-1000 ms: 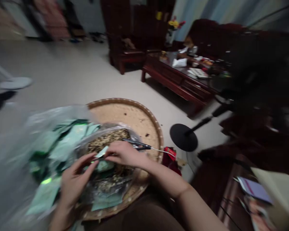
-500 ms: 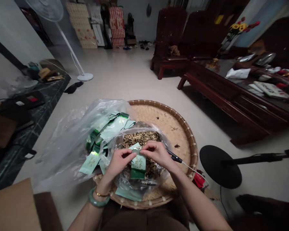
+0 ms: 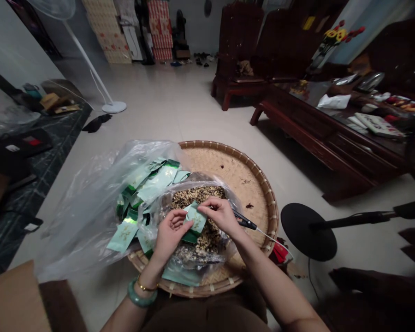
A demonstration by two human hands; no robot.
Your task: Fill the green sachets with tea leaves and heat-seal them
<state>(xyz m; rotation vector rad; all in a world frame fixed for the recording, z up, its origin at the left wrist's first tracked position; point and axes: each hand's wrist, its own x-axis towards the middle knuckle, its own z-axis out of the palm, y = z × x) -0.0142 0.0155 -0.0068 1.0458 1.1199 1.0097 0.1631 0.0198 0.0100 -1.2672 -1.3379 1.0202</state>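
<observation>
A small pale-green packet (image 3: 196, 216) with gold lettering and a shiny dark-green end is tilted above an open clear plastic bag (image 3: 183, 253) of loose dark-and-tan flakes or grains (image 3: 207, 191). My right hand (image 3: 221, 214) pinches its upper right corner between thumb and fingertips. On the packet's left edge, my left hand (image 3: 170, 233) has curled fingers, with the thumb lying against it. A black pen-like tool (image 3: 245, 221) with a white cord lies beside the right hand. More green packets (image 3: 159, 180) are heaped in a larger clear bag (image 3: 90, 221) on the left.
Both bags rest on a round woven bamboo tray (image 3: 268, 193) with dark bits scattered on it. A black round stand base (image 3: 307, 230) is on the floor at right, near a dark wooden table (image 3: 328, 143). A cardboard box (image 3: 17, 295) sits at lower left.
The packet has turned from hanging straight to a tilt, its upper right corner now in the right fingers. My left fingers have loosened from their pinch at its top. The view has shifted slightly.
</observation>
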